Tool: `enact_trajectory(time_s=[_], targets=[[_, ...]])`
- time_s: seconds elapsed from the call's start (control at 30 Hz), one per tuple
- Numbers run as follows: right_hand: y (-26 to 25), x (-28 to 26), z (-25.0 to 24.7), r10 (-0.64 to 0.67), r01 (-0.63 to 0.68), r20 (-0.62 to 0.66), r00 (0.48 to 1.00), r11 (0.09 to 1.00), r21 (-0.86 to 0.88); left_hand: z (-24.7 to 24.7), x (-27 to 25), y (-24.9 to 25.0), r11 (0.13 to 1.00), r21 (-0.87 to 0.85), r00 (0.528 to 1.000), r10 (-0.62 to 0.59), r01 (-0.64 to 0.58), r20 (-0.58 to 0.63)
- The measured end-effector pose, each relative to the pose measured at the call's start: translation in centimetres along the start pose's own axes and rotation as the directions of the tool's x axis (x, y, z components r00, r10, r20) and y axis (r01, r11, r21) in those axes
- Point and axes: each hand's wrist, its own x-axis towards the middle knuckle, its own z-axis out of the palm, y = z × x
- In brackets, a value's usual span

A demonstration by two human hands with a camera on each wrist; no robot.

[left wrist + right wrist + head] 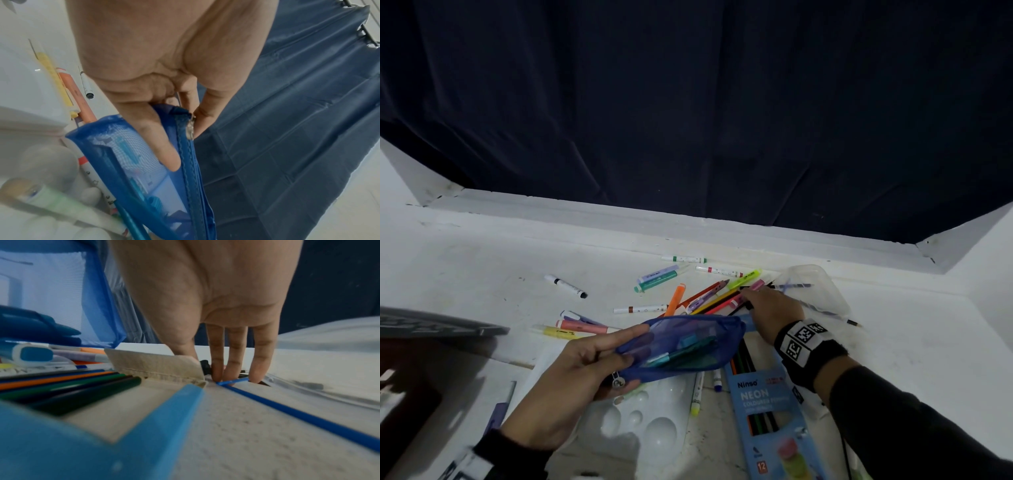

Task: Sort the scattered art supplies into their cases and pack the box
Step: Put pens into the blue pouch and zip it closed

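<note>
Fingers (pixel 164 146) of the left hand (pixel 571 370) were curled round one end of the blue mesh pouch (pixel 681 346), thumb pressed flat on the netting beside the stitched zip band, a fingertip against the metal zip pull (pixel 190 129). That soft, see-through pouch was held just above the worktop (pixel 482 253), teal pens showing through its weave.

The right hand (pixel 774 308) reached down with straight, close-set fingers (pixel 236 356), tips touching the pile of loose coloured pencils (pixel 715 301); whether they pinched one I could not tell. The right wrist view alone showed a thin blue pencil (pixel 287 408) running back from under those fingertips, and the open cardboard flap (pixel 156 368) of the light-blue neon pencil box (pixel 770 407) with round pencil ends inside.

The head view showed that box lying flat, just nearer than the right hand and touching the pouch's far end. A white plastic palette (pixel 640 425) with round wells lay under the pouch. Markers and highlighters (pixel 654 277) lay scattered beyond, and a clear plastic case (pixel 818 284) sat beside the right hand. Dark blue curtain (pixel 688 102) hung behind the rough white worktop.
</note>
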Motion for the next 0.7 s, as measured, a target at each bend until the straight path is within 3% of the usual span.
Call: enact_trajectory(time_s=[0.13,0.23,0.33,0.4,0.57,0.63,0.7], targets=[[0.1,0.0,-0.2,0.008,-0.008,-0.003,1.0,1.0,0.018,0.4,-0.3,0.1,1.0,-0.005,1.0,0.0,0.0,0.005],[-0.6,-0.8,-1.6,0.02,0.008,-0.169,0.985,0.986,0.164,0.3,-0.5,0.0,1.0,-0.007,1.0,-0.001,0.001,-0.003],[-2.4,-2.7,-3.6,-0.074,0.232,-0.345,0.936,0.865,0.445,0.1,-0.6,-0.1,1.0,-0.028,1.0,-0.004,0.003,-0.019],[-3.9,-4.7,-5.1,-0.21,0.392,-0.367,0.906,0.742,0.544,-0.1,-0.8,-0.1,0.999,-0.04,1.0,-0.002,0.002,-0.024],[-6.7,-7.8,-5.1,-0.499,0.625,-0.381,0.778,0.672,0.397,-0.7,-1.0,-0.4,0.998,-0.061,1.0,0.0,-0.002,-0.021],[-7.1,-7.9,-4.6,-0.535,0.659,-0.385,0.752,0.637,0.401,-1.1,-1.1,-0.6,0.999,-0.045,1.0,0.004,-0.005,-0.024],[-7.2,-7.2,-4.6,-0.507,0.646,-0.401,0.763,0.611,0.457,-1.6,-1.2,-0.7,1.0,-0.018,1.0,0.004,-0.004,-0.026]])
